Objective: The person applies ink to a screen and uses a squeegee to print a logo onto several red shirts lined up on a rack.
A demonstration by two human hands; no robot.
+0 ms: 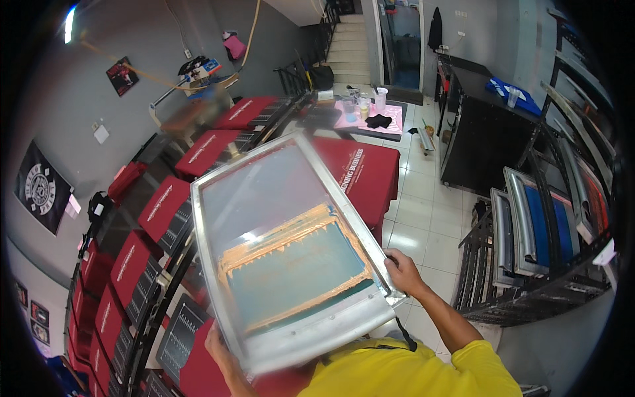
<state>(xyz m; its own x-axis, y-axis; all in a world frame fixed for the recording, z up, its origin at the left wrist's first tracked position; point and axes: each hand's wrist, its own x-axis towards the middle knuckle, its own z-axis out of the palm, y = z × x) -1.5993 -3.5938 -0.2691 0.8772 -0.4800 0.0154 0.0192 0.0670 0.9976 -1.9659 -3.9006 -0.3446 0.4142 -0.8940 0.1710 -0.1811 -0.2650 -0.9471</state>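
A screen printing frame [344, 192] with a silver metal border is held up in front of me, tilted, its upper end pointing away. Across its mesh lies a teal rectangle edged with thick orange-tan ink [284, 245]. My right hand [402, 271] grips the frame's right side near its lower corner. On the lower left edge, my left hand [221, 351] is closed around the border, its fingers partly hidden behind the frame. Under the frame's upper right side shows a dark red shirt [370, 169] with pale print, spread on a flat board.
Several red shirts [159, 205] lie on boards in a long row at left. A low table with pink cloth [344, 122] holds cups and a black rag. A black cabinet [483, 142] stands at right, near a rack [476, 278] of other frames. Stairs [348, 49] rise behind.
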